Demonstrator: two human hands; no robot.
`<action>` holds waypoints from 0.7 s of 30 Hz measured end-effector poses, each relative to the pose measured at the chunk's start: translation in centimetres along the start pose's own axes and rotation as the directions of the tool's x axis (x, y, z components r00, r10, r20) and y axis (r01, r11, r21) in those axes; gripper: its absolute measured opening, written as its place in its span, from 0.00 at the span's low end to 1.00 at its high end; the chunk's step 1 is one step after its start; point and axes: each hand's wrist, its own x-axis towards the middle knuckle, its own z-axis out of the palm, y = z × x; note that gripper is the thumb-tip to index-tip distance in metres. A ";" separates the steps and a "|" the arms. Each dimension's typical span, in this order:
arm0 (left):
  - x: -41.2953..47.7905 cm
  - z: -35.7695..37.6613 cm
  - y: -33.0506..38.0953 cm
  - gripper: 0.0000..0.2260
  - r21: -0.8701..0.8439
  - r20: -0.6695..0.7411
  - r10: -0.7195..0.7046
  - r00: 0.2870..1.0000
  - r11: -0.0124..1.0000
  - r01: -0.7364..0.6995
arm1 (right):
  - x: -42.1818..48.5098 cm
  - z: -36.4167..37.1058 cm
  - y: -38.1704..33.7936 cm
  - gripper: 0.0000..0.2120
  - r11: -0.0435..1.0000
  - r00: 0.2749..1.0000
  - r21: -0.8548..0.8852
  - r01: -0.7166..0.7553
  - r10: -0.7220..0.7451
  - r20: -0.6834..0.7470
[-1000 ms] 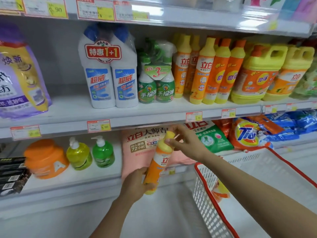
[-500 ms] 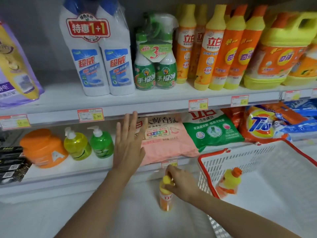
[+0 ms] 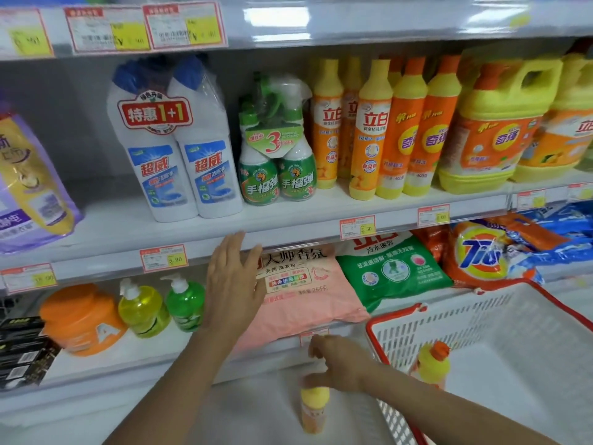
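While the left hand [image 3: 236,284] spreads released, up-left of the basket [image 3: 394,313], the right hand [image 3: 343,364] covers the bottle [image 3: 314,412] beside it; grip unclear.

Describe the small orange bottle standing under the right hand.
The bottle is small, slim and plastic-looking, an orange body with a pale label and a rounded yellow cap. It stands upright on the white surface below the bottom shelf, left of the basket. The right hand hangs just over its cap; whether it touches the cap is unclear.
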 end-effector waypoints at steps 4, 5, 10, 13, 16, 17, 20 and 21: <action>2.9 -1.7 -0.1 0.30 -0.070 -0.031 0.069 0.997 0.995 -0.071 | 0.7 -11.6 -2.5 0.10 0.904 0.790 0.286 0.318 -0.086 -0.607; 3.7 -2.0 0.0 0.31 -0.069 -0.017 0.101 0.995 0.992 -0.102 | 1.0 -14.7 -3.0 0.08 0.867 0.681 0.296 0.401 -0.066 -0.729; 6.0 -1.8 0.8 0.32 -0.029 0.117 0.140 0.983 0.990 -0.138 | 3.1 -25.6 -2.7 0.22 0.928 0.150 0.144 0.342 0.098 -0.984; 5.9 -1.2 1.2 0.33 0.006 0.162 0.096 0.982 0.995 -0.098 | 4.3 -27.1 -1.5 0.34 0.961 0.179 0.201 0.190 0.167 -0.970; 6.0 -1.1 1.3 0.34 0.040 0.168 0.069 0.983 0.996 -0.077 | 5.2 -27.3 -0.9 0.41 0.977 0.183 0.188 0.101 0.168 -0.969; 6.1 -1.1 1.4 0.33 0.044 0.172 0.065 0.983 0.996 -0.073 | 5.4 -27.4 -0.9 0.41 0.979 0.173 0.187 0.078 0.172 -0.970; 6.1 -1.1 1.6 0.33 0.040 0.180 0.050 0.982 0.997 -0.058 | 5.7 -27.5 -1.0 0.34 0.984 0.124 0.171 0.058 0.162 -0.979; 6.1 -1.1 1.7 0.32 0.038 0.181 0.045 0.982 0.998 -0.053 | 5.7 -27.3 -1.0 0.31 0.985 0.123 0.157 0.067 0.149 -0.981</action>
